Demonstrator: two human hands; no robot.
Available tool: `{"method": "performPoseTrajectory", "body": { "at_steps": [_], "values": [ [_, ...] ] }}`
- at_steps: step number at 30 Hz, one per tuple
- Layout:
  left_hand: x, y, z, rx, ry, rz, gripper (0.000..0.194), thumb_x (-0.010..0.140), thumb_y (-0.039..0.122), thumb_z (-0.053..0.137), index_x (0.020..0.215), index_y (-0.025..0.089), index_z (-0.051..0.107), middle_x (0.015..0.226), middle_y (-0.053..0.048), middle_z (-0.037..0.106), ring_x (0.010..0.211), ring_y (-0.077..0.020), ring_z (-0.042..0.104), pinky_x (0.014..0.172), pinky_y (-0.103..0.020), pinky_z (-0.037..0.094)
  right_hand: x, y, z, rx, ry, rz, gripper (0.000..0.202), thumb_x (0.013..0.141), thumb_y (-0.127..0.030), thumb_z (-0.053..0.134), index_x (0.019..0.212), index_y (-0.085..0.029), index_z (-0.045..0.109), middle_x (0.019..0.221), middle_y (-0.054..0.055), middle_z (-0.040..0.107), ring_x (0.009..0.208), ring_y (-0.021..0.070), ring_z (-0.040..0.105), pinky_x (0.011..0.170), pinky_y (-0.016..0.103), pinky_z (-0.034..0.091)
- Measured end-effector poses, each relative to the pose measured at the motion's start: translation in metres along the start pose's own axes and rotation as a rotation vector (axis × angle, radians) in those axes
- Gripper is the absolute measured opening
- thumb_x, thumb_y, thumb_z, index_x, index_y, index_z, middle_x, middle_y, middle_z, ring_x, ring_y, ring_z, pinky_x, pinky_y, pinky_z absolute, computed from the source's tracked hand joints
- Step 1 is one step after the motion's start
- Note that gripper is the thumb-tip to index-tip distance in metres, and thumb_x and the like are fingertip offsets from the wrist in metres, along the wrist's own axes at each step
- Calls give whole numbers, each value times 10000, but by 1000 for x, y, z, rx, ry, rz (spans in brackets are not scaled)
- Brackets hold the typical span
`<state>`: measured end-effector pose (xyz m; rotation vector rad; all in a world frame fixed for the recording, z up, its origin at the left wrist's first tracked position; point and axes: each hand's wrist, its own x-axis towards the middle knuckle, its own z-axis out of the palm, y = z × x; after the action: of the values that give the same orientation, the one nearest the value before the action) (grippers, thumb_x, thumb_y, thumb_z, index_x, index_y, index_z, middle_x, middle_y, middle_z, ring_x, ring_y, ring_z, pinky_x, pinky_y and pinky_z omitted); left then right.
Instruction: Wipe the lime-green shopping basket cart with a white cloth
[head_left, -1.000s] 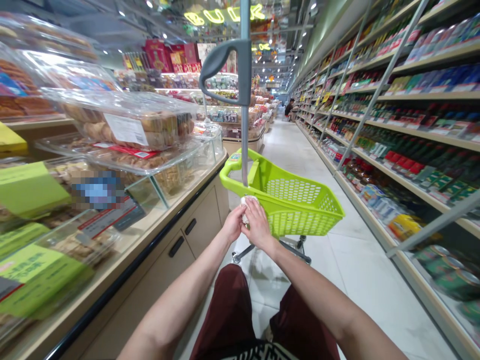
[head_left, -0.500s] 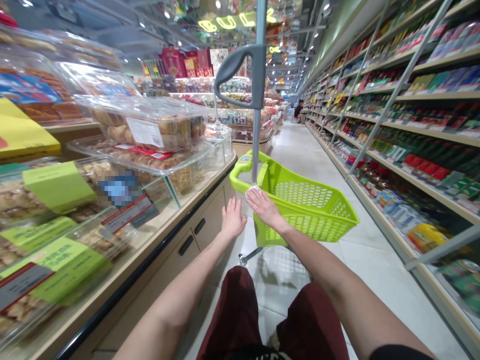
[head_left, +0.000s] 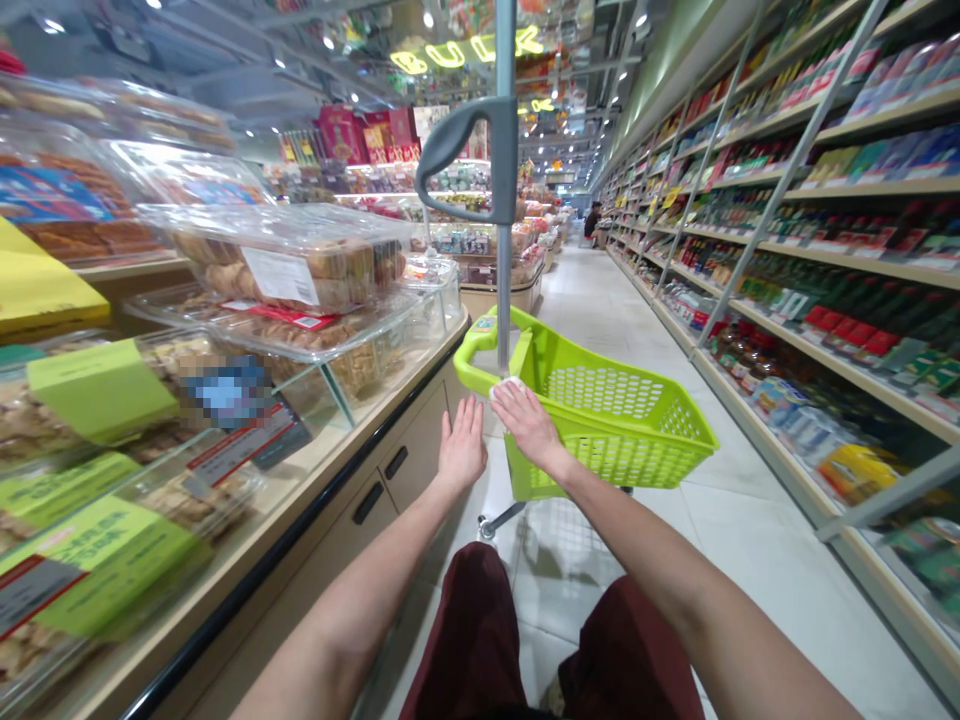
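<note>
Because the right hand (head_left: 534, 425), fingers extended, covers rather than visibly grips the white cloth (head_left: 496, 392) at the green basket's (head_left: 517, 472) near rim, we judge it could slip off, or pressure could roll the basket. We find the left hand (head_left: 461, 447) loosely spread, holding nothing, near the worktop (head_left: 448, 343); floor (head_left: 739, 520) separates basket and shelving (head_left: 896, 271).

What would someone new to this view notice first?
The bright lime-green plastic basket dominates the centre, on the pale floor ahead of the knees. Beside it, the right hand presses a crumpled white wad to its handle end, while the left hand hovers empty nearby. Clear plastic boxes of baked goods crowd the counter at left.
</note>
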<state>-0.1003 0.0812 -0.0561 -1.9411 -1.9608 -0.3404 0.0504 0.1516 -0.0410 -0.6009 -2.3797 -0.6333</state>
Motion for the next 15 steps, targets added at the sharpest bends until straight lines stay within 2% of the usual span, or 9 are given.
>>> {"method": "performPoseTrajectory", "body": {
  "at_steps": [2, 6, 8, 11, 15],
  "values": [
    [-2, 0, 0, -2, -11, 17, 718, 691, 198, 436, 1361, 74, 206, 1454, -109, 133, 1341, -223, 80, 1081, -462, 97, -9, -2, 10, 4, -46, -27, 364, 863, -122, 413, 1221, -153, 473, 1351, 78, 391, 1299, 237, 224, 1037, 452, 273],
    [-10, -1, 6, -11, -42, 44, 721, 676, 192, 434, 1356, 73, 226, 1452, -107, 136, 1340, -221, 90, 1082, -447, 103, -49, -14, 36, 34, -193, -77, 307, 843, -121, 460, 1138, -146, 540, 1270, 94, 488, 1242, 223, 345, 997, 431, 336],
    [-13, -2, 7, -10, -44, 50, 727, 671, 186, 432, 1358, 75, 220, 1454, -103, 133, 1340, -220, 83, 1083, -446, 96, -60, -19, 37, 56, -244, -66, 288, 841, -127, 470, 1115, -147, 556, 1243, 103, 512, 1230, 209, 366, 986, 418, 350],
    [-12, -2, 4, -9, -39, 43, 713, 679, 178, 418, 1356, 71, 222, 1453, -108, 139, 1340, -220, 85, 1082, -449, 90, -48, -17, 21, 80, -223, -79, 296, 847, -128, 455, 1127, -154, 548, 1249, 99, 507, 1247, 202, 338, 999, 413, 336],
    [-8, -4, -1, -11, -32, 16, 695, 692, 174, 404, 1352, 57, 223, 1449, -125, 147, 1339, -228, 89, 1077, -468, 78, -4, -4, -3, 55, -44, -38, 392, 862, -113, 399, 1247, -166, 446, 1364, 83, 369, 1306, 219, 208, 1054, 449, 237]
  ]
}}
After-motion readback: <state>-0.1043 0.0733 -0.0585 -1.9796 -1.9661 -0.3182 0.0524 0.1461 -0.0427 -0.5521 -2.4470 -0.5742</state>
